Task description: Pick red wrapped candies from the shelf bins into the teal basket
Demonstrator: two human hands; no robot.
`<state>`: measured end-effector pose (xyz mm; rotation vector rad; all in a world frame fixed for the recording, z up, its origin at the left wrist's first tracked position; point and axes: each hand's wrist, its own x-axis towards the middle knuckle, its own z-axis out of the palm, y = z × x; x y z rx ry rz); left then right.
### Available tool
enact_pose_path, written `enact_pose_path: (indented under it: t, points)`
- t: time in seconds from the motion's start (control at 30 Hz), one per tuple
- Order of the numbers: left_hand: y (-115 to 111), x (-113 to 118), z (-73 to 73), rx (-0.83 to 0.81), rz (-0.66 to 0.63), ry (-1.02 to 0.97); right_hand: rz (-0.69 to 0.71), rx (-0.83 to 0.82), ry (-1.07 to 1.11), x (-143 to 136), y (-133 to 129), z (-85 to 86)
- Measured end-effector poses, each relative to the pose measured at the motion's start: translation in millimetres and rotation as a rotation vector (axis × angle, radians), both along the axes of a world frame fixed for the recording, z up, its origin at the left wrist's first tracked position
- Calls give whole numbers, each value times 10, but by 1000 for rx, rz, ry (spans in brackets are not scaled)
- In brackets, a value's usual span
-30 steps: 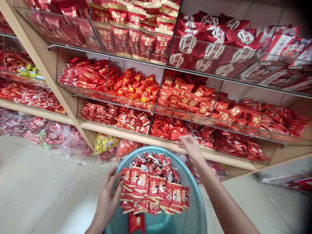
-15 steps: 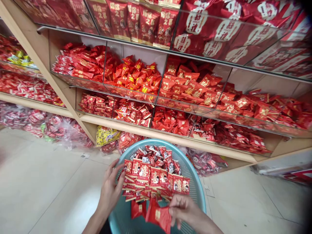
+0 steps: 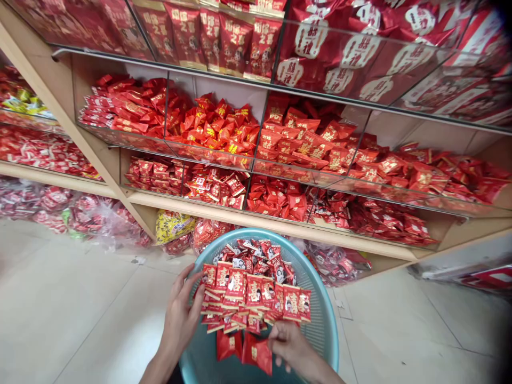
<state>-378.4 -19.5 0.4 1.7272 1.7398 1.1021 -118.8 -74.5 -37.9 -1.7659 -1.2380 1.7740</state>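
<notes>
A blue-green plastic basket (image 3: 328, 298) holds rows of small red sweet packets (image 3: 254, 290) with gold edges and gold characters. Behind them lie darker red packets with black-and-white figures (image 3: 276, 266). My left hand (image 3: 180, 320) is at the basket's left side, fingers apart, the tips against the leftmost packets. Near the front, my right hand (image 3: 294, 349) pinches the right corner of a larger, plain red packet (image 3: 257, 353) with a small gold mark. A similar red packet (image 3: 229, 345) lies just left of it. The right hand's far fingers are partly hidden.
Wooden shelving (image 3: 224, 213) with clear-fronted bins of red packets (image 3: 312, 144) stands right behind the basket. Filled plastic bags (image 3: 172, 226) lie on the floor under the lowest shelf. Pale tiles (image 3: 96, 298) surround the basket.
My right hand has shifted left with the red packet, which now sits flatter beside the similar one. My left hand keeps its place, while the shelves appear slightly further left.
</notes>
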Motion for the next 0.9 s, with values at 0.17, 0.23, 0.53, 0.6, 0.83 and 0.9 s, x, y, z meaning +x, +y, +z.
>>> enact_pose_path:
  t: [0.17,0.23,0.53,0.6,0.83,0.9]
  points:
    - [11,-16,-19,11,0,5,65,47,-190,0,-59,-213]
    - [20,-27,-55,24,-2,19,127,233,-349,37,-67,-209]
    - [119,-109,-109,60,1,13,83,583,-368,353,545,795]
    - [196,-150,-103,18,2,-26,8,684,-437,439,810,960]
    - [469,-212,-175,42,-68,-29,-83,967,-638,498,1708,1075]
    - [503,-198,-178,17,-98,-23,-72,1009,-656,447,1890,1047]
